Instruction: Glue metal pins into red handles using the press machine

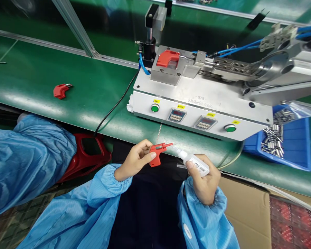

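1. One long green worktop (41,79) runs across the view.
2. One big grey metal machine (197,100) stands on the worktop. It has two green round buttons (154,108) and two small number screens (176,114) on its front. Blue tubes (238,48) run into its back.
3. One brown cardboard box (248,211) sits low on the right, below the worktop edge.
4. One blue tray (298,145) sits on the worktop just beside the machine on the right. It holds many little silver metal pins (273,138), too many to count.
5. One red plastic stool-like thing (85,159) sits under the worktop on the left.
6. Two blue sleeves (93,207) cover the person's arms.
7. The left hand (134,160) is closed around one small red plastic part (157,154). It pinches the part with thumb and fingers, up in the air in front of the worktop edge.
8. The right hand (204,180) is closed around one small white bottle (194,162). The bottle's thin tip points at the end of the red part and is just beside it. I cannot tell if they touch.
9. There are three red parts in all. One is in the left hand. A second red part (168,58) sits in the holder on top of the machine. A third red part (60,91) lies alone on the worktop, well apart on the left.
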`<state>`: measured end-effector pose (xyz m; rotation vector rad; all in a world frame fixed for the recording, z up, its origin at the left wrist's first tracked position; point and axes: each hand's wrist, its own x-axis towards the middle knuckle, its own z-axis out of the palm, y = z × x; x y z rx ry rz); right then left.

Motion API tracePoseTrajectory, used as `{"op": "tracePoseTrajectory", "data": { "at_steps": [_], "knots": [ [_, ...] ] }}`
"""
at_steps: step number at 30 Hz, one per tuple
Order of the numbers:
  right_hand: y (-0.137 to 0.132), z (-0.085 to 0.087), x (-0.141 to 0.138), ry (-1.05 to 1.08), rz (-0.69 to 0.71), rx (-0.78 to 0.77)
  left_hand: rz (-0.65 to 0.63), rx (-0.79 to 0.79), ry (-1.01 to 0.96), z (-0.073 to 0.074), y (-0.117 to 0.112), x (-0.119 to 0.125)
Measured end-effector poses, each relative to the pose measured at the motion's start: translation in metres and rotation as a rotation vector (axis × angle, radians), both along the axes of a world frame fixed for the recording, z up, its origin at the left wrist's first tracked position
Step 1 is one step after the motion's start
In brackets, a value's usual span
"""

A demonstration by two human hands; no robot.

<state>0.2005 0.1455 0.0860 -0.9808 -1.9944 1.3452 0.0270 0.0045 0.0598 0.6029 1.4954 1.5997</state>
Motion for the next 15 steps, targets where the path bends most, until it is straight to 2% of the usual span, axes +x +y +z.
{"op": "tracePoseTrajectory", "data": {
  "at_steps": [11,15],
  "knots": [
    [-0.0008,-0.0004,-0.0016,0.018,-0.026,-0.014,-0.009,0.013,-0.004,-0.0016,-0.0007,-0.0011],
    [-0.0029,0.0002,-0.0026,-0.005,0.003,-0.014,-0.008,0.024,-0.021,-0.0019,-0.0010,-0.0008]
  ]
}}
